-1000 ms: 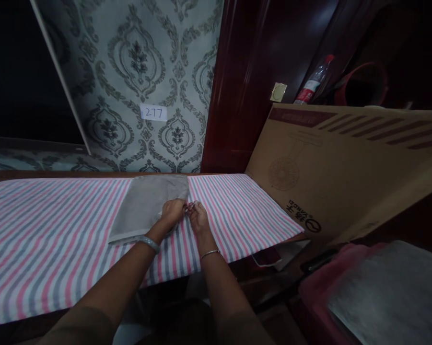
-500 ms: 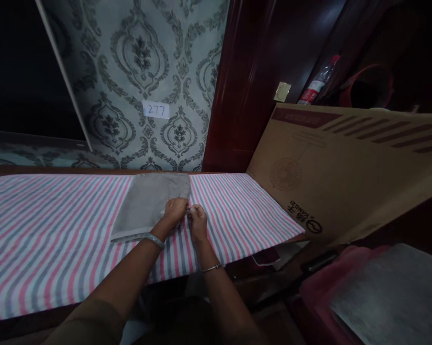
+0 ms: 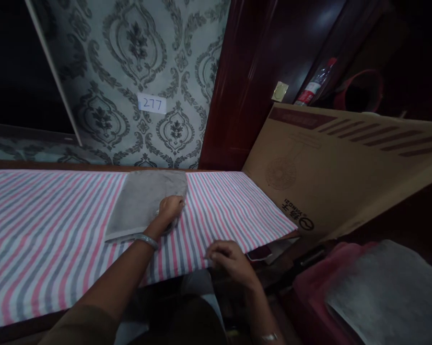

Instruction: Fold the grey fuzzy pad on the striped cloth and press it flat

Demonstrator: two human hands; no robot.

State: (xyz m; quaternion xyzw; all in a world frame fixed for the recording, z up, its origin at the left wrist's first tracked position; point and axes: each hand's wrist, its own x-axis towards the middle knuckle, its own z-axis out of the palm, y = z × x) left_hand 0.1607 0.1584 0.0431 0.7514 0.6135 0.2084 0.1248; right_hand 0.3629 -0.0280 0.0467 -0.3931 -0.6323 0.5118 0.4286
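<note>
A folded grey cloth (image 3: 140, 196) lies flat on a pink, grey and white striped tablecloth (image 3: 223, 206). My left hand (image 3: 170, 208) is closed at the cloth's right edge, gripping a bit of it, with a bangle on that wrist. Something small and whitish shows beside the wrist, too little to name. My right hand (image 3: 232, 261) is off the cloth, above the table's front edge. Its fingers are curled in with thumb and forefinger close together. What they pinch, if anything, is too small to make out.
A large cardboard box panel (image 3: 305, 167) stands at the table's right end, with a plastic bottle (image 3: 314, 86) behind it. A dark screen (image 3: 25, 72) is at the left. A paper marked 277 (image 3: 152, 103) is on the wall. Pink and grey fabric (image 3: 384, 292) sits lower right.
My right hand has moved away from the cloth's edge, toward me and to the right. My left hand stays closed on the cloth. The view has shifted slightly.
</note>
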